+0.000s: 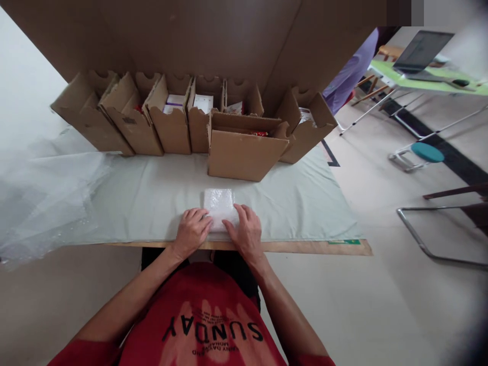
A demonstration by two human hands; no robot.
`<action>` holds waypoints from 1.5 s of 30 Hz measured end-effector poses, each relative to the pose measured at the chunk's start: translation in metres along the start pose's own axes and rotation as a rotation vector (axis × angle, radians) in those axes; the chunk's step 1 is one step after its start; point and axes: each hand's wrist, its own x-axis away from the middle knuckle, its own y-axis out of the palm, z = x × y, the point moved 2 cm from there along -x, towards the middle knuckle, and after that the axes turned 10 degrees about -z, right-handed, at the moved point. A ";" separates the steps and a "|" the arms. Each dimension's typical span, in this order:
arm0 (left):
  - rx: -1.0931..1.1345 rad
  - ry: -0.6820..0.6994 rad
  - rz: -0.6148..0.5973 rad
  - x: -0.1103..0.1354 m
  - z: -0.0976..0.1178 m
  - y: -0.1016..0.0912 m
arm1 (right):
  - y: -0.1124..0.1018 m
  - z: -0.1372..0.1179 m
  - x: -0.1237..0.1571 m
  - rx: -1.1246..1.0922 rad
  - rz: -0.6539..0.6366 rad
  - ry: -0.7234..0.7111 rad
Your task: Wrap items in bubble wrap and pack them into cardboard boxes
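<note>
A flat, squarish package in clear bubble wrap [218, 203] lies on the cloth near the table's front edge; what is inside cannot be made out. My left hand [192, 230] holds its left edge, fingers bent and pressed against the wrap. On the opposite side, my right hand [246, 229] grips the right edge, with the thumb on the lower part and the fingers along the side. Just beyond the package stands an open cardboard box [244, 155] turned sideways, with something red inside.
Several open cardboard bins [173, 129] line the back, some holding white boxes. Loose bubble wrap [49, 193] spreads at the left over the green cloth [297, 208]. At the right are a person in purple [351, 76], a laptop [423, 53] on another table and a teal stool [427, 151].
</note>
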 end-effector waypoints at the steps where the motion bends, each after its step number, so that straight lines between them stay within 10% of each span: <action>1: 0.026 0.012 -0.033 0.000 -0.001 -0.002 | -0.005 -0.001 0.005 0.037 0.009 -0.083; 8: 0.105 -0.028 -0.234 -0.003 -0.009 -0.007 | -0.015 -0.005 0.003 0.102 -0.332 -0.420; 18: 0.477 -0.049 -0.245 -0.005 -0.011 -0.020 | -0.035 0.000 -0.021 -0.202 -0.463 -0.272; 23: 0.521 -0.316 -0.307 -0.012 -0.013 -0.018 | -0.031 0.012 -0.016 -0.439 -0.502 -0.154; 29: 0.357 -0.433 -0.288 -0.029 -0.015 -0.011 | -0.013 0.022 -0.030 -0.260 -0.372 -0.002; 33: 0.221 -0.454 -0.261 -0.038 -0.016 -0.005 | -0.009 0.022 -0.045 -0.051 -0.317 -0.050; 38: 0.264 -0.488 -0.364 -0.047 -0.022 -0.002 | -0.012 0.020 -0.064 0.001 -0.541 -0.087; 45: 0.644 -0.368 -0.503 -0.042 -0.023 -0.022 | -0.029 0.019 -0.051 -0.196 -0.536 -0.209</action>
